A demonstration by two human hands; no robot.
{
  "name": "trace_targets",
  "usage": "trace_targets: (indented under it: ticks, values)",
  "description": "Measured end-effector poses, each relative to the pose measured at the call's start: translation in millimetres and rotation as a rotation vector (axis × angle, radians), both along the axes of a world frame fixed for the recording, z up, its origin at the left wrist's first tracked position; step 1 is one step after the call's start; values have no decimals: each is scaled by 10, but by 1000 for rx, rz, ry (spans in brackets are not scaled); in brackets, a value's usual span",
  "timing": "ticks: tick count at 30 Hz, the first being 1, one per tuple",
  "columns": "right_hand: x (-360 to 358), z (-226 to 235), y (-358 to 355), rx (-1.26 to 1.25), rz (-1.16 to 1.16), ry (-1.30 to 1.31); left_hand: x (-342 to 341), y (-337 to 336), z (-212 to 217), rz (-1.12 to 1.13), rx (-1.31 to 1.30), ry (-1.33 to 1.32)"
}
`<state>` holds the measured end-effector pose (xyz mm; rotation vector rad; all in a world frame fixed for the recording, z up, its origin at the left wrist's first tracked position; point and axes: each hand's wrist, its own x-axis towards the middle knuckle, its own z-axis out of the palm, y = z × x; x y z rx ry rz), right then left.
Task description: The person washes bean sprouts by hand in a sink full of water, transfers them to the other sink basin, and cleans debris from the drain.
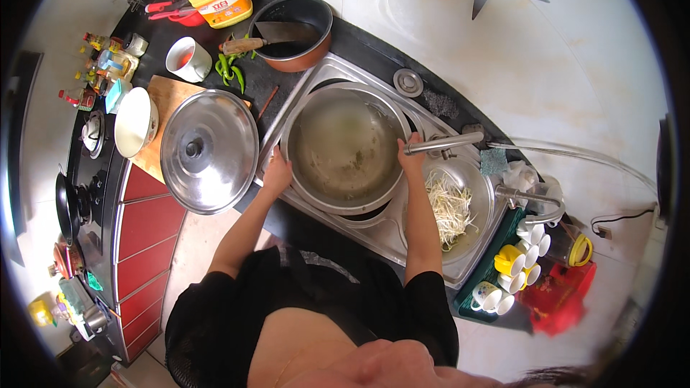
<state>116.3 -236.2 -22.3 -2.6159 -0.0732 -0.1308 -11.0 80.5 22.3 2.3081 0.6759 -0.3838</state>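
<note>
both hands grip the rim of a large steel basin [345, 147] that sits in the left bowl of the sink [392, 233]: the left hand [277, 172] clasps its left edge, the right hand [412, 154] its right edge, just under the tap spout [442, 144]. the basin holds cloudy water. in the right bowl lies a colander of bean sprouts [449, 208]. on the worktop [359, 39] to the left rests a steel pot lid [209, 151], partly over a wooden chopping board [167, 97].
</note>
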Motion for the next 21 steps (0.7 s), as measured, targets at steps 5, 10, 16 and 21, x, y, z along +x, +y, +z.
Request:
trace_targets:
  ticks: [5, 10, 16, 21]
  values:
    - [64, -526, -88, 113, 8, -240, -17, -117, -208, 31, 95, 9]
    - [-146, 168, -88, 367, -169, 153, 42, -45, -210, 28, -14, 27]
    - [-459, 506, -167, 318, -201, 131, 62, 18, -567, -92, -55, -58]
    - [-580, 723, -153, 361, -233, 187, 178, 34, -733, -153, -143, -18]
